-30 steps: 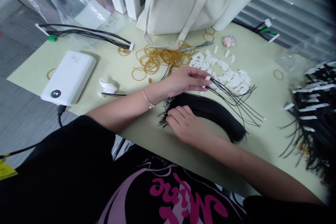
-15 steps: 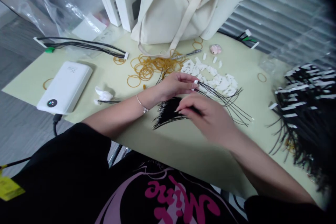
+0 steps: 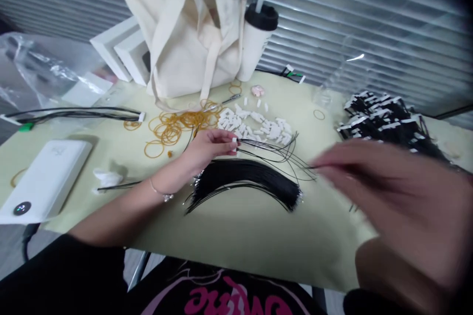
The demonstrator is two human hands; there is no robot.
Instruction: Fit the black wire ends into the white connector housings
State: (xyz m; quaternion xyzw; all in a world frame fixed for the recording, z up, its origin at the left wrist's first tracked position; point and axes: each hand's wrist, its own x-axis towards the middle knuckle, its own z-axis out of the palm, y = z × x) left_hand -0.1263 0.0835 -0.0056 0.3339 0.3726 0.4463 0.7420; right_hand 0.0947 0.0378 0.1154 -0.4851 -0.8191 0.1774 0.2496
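My left hand [image 3: 210,148] pinches a small white connector [image 3: 234,144] between thumb and fingertips. Several thin black wires [image 3: 273,146] run out of that connector to the right, curving over the table. My right hand [image 3: 388,197] is raised close to the camera on the right, smeared by motion. Its fingertips are pressed together at the end of a black wire [image 3: 312,167]. Below both, a thick bundle of black wires [image 3: 247,174] with shiny metal ends lies curved on the table. Just behind the left hand, loose white connectors [image 3: 258,125] are spread in a heap.
Rubber bands [image 3: 173,125] lie tangled at centre left, with a pen [image 3: 225,101] behind. A power bank [image 3: 48,177] rests at left. A canvas bag [image 3: 195,59] and a lidded cup [image 3: 258,42] stand at the back. Finished-looking wire harnesses [image 3: 384,123] are piled at right.
My right hand has moved right and towards the camera, away from the wire bundle, which now shows in full. The left hand still holds the connector. The view has shifted right and up.
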